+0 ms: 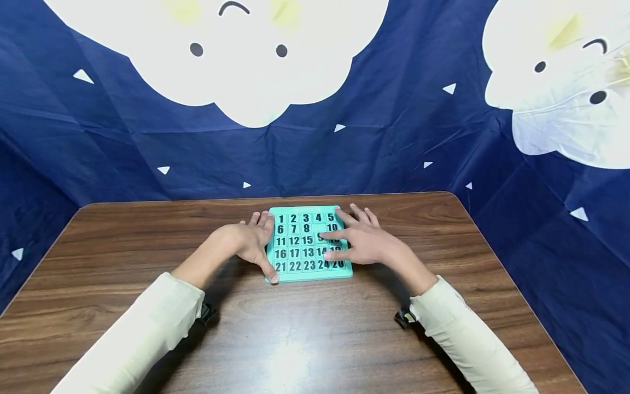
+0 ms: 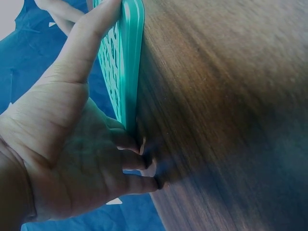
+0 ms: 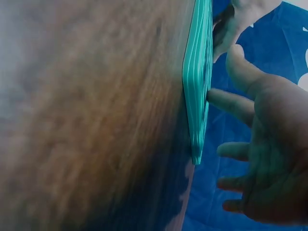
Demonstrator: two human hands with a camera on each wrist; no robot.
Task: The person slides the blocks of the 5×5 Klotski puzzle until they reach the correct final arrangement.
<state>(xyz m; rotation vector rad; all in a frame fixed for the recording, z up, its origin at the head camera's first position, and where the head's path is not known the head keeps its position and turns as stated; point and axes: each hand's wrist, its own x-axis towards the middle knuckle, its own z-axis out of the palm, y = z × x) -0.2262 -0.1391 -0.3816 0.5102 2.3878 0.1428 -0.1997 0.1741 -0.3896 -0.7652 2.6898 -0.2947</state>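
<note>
Pale sleeves (image 1: 133,331): nearest my head camera, I see them run in from the lower left and lower right of the frame, with a small black device (image 1: 404,317) at the right cuff.
Sliding number puzzle (image 1: 310,277): turquoise, lying flat on the desk just above the middle of the desk's visible stretch, at the centre of my head view.
Numbered tiles (image 1: 294,241): the top row reads 1 to 5; the second has 6, 7, 8, then a gap (image 1: 319,228), then 10.
Left hand (image 1: 248,241): fingers spread and nearly straight along the puzzle's left edge, thumb on its lower-left corner; I read it as bracing, not clenched.
Right hand (image 1: 366,241): over the puzzle's right side, fingers spread, gripping nothing; my right wrist view shows the index fingertip touching the face, by the partly covered 9.
Desk (image 1: 290,334): brown wood grain, with a bright glare patch at lower centre.
Backdrop (image 1: 123,137): dark blue cloth fills the upper frame, printed with white triangles and smiling clouds (image 1: 246,76) at top centre and upper right.
</note>
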